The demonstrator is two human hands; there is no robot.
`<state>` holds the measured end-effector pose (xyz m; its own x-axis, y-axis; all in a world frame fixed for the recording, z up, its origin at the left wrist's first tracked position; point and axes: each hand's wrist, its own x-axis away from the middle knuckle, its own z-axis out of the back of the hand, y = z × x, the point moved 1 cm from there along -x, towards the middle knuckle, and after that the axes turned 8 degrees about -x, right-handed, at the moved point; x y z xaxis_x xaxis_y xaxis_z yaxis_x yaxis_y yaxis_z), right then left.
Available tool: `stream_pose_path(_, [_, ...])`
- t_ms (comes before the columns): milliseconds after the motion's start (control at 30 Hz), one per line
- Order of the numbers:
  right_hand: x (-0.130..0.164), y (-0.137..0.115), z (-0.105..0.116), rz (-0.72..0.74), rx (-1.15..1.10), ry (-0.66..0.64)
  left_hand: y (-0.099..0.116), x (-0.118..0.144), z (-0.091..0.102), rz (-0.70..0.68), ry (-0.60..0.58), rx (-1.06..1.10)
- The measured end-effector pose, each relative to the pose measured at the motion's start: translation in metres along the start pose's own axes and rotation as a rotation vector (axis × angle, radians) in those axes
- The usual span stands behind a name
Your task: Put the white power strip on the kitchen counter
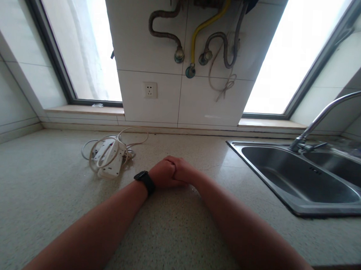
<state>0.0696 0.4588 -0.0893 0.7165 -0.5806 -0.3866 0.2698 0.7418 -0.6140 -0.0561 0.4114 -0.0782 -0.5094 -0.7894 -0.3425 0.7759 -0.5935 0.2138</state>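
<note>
My left hand [161,173] and my right hand [181,170] are clasped together over the middle of the speckled countertop [166,227]. Both are closed, the fingers folded against each other, and no object shows between them. Most fingertips are hidden in the clasp. A black watch [145,181] is strapped round my left wrist. To the left of my hands, apart from them, lies a white power strip [112,162] with its pale cord [95,156] looped loosely over it.
At the right, a steel double sink [293,173] is set into the counter, with a curved faucet [330,104] behind it. A wall socket [150,90], hoses and a yellow pipe [201,27] are on the tiled back wall. Windows [82,37] flank it.
</note>
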Motion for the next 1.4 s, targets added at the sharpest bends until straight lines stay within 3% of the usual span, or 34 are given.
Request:
stream_pose_path(733, [-0.006, 0.006, 0.003, -0.030, -0.051, -0.052, -0.004, 0.000, -0.003, -0.107, 0.000, -0.116])
stream_pose_path(967, [-0.001, 0.006, 0.005, 0.096, -0.056, -0.039, -0.002, -0.001, -0.001, -0.078, 0.034, -0.058])
stream_pose_path(1133, [-0.002, 0.000, 0.002, -0.002, -0.006, -0.033, -0.003, -0.001, -0.002, -0.018, -0.040, -0.159])
stream_pose_path(1400, [0.003, -0.014, 0.004, 0.034, -0.041, 0.007, 0.005, 0.000, 0.000, 0.030, -0.028, -0.220])
